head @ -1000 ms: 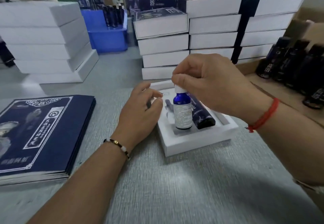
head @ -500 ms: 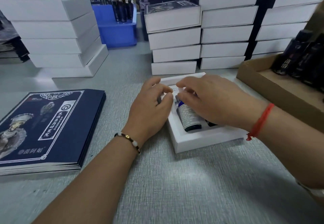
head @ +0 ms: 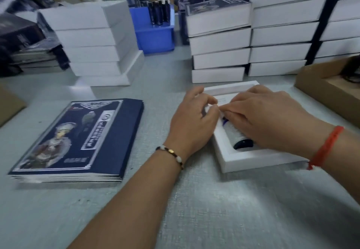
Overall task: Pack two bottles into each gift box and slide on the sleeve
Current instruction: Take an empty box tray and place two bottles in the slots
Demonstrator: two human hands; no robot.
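A white gift box [head: 251,160] lies open on the grey table in front of me. A blue bottle with a white label [head: 236,137] lies flat in its recess, its dark base toward me. My right hand [head: 268,120] lies over the box and presses the bottle with its fingers stretched out. The other bottle is hidden under this hand. My left hand [head: 191,124] rests at the box's left edge, fingers curled, fingertips near the bottle's cap end. A stack of flat dark blue printed sleeves [head: 78,141] lies to the left.
Stacks of white boxes stand at the back left [head: 91,40] and back centre-right [head: 253,34]. A brown cardboard tray [head: 321,85] sits at the right. A blue crate [head: 155,32] with dark bottles stands behind.
The blue bottle went from upright in my right hand to lying flat in the box. My right hand now covers it, and my view shifted right and down.
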